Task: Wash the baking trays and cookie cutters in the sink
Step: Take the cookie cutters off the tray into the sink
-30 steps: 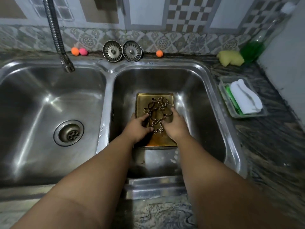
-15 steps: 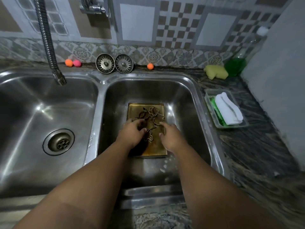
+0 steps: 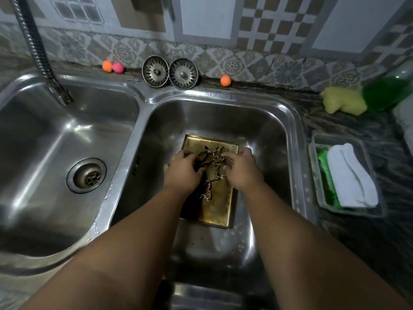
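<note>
Gold baking tray (image 3: 220, 204) flat on the floor of the sink's right basin (image 3: 288, 121), cookie cutters (image 3: 213, 162) piled on its far half, left hand (image 3: 182, 173) curled round the pile's left side, right hand (image 3: 242, 173) pinching its right.

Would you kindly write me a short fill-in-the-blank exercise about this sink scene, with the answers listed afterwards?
1. The baking tray lies in the ____ basin of the sink.
2. The left hand and the right hand both grip cookie cutters lying on the ____.
3. ____ strainers lean against the tiled wall.
4. The cloth in the clear container is ____.

Answers: right; baking tray; two; white.
</note>
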